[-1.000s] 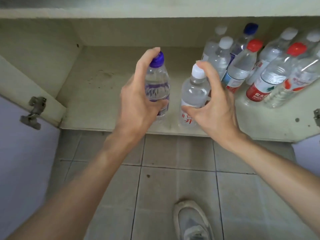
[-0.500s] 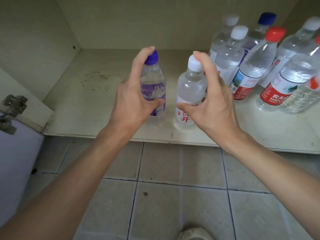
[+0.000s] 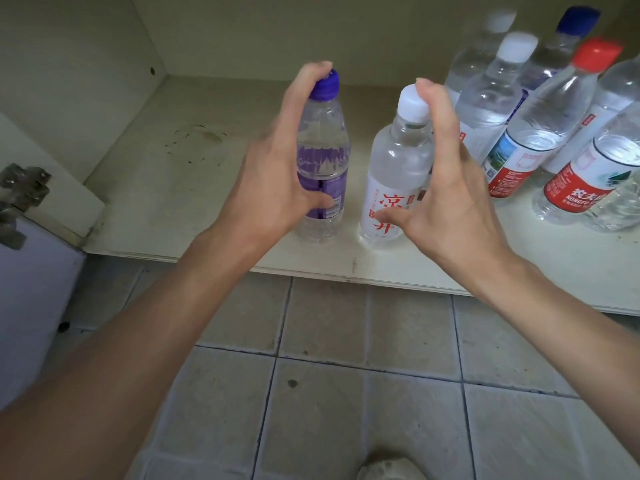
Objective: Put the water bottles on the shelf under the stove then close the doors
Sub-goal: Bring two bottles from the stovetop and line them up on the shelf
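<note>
1. Since half a second ago our view has closed in on the shelf (image 3: 194, 202), and both hands have loosened: the fingers now stand a little further off the two bottles they had been cupping.
2. The shelf is a pale board inside the open cupboard, its near edge just above the tiled floor (image 3: 346, 375); a dark scuff marks its left part.
3. A door (image 3: 31, 306) hangs open at the far left of our view, with a metal hinge (image 3: 20, 188) at its top.
4. A cluster of bottles (image 3: 540, 133) stands at the right, toward the back of the shelf, with white, blue and red caps; two of the nearer ones carry red labels.
5. Our left hand (image 3: 273, 181) curves around the purple bottle (image 3: 323, 161), fingertips at the cap and thumb at the label. The span is wide; we cannot tell if it presses or only touches.
6. Our right hand (image 3: 450, 199) is spread wide around the white bottle (image 3: 398, 168), with the forefinger beside the cap and the thumb low in front of the red lettering.
7. Both bottles stand upright on the shelf near its front edge, just beside each other and left of the cluster.
8. The toe of a shoe (image 3: 391, 469) shows at the bottom edge.
</note>
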`<state>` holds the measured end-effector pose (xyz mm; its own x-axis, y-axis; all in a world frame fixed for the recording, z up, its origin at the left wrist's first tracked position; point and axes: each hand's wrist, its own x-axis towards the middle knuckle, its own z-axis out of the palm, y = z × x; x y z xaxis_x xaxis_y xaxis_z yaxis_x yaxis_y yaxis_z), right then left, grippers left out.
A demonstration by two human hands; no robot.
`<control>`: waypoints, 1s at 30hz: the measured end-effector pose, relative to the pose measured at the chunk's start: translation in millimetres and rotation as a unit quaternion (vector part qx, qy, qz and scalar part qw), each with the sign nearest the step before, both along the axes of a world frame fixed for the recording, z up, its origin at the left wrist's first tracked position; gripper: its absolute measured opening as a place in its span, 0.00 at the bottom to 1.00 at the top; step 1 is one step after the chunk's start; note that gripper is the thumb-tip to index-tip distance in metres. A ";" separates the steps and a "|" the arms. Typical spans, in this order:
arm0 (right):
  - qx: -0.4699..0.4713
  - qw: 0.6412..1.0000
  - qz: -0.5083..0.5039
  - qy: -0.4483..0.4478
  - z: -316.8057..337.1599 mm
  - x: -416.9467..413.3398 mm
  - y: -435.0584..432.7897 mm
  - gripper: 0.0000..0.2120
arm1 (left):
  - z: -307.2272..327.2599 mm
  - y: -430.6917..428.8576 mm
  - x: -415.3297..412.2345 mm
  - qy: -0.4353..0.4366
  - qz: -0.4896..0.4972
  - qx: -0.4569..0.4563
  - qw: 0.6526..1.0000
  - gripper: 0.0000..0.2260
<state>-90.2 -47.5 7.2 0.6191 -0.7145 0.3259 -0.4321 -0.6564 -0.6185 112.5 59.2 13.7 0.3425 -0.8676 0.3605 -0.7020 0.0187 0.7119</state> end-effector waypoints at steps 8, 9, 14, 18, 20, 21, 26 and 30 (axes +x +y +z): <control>-0.005 1.000 -0.006 -0.010 0.7 18.3 -23.2 0.65 | -5.7 -30.6 9.1 -0.006 0.008 -0.041 0.999 0.59; -0.005 1.000 -0.006 -0.012 0.8 21.6 -27.7 0.65 | -5.9 -35.7 10.4 -0.001 0.010 -0.042 0.999 0.59; -0.022 0.999 -0.028 -0.012 1.3 40.6 -47.9 0.64 | -6.6 -59.8 17.7 0.016 0.014 -0.046 0.999 0.58; -0.031 0.998 -0.046 -0.007 -0.8 56.0 -65.7 0.66 | -5.9 -78.3 23.0 0.036 0.012 -0.050 0.998 0.57; -0.035 0.998 -0.053 -0.004 -1.1 61.8 -73.5 0.66 | -7.7 -87.3 26.2 0.050 0.011 -0.054 0.997 0.56; -0.039 0.998 -0.058 -0.004 -1.2 64.2 -76.8 0.67 | -9.3 -91.7 27.5 0.057 0.009 -0.056 0.997 0.55; -0.055 0.995 -0.086 0.001 -1.4 76.5 -93.8 0.68 | -6.1 -108.9 33.3 0.060 0.012 -0.066 0.996 0.54; -0.051 0.994 -0.097 -0.003 -1.3 83.4 -104.5 0.68 | -7.1 -120.4 38.3 0.080 0.008 -0.068 0.994 0.50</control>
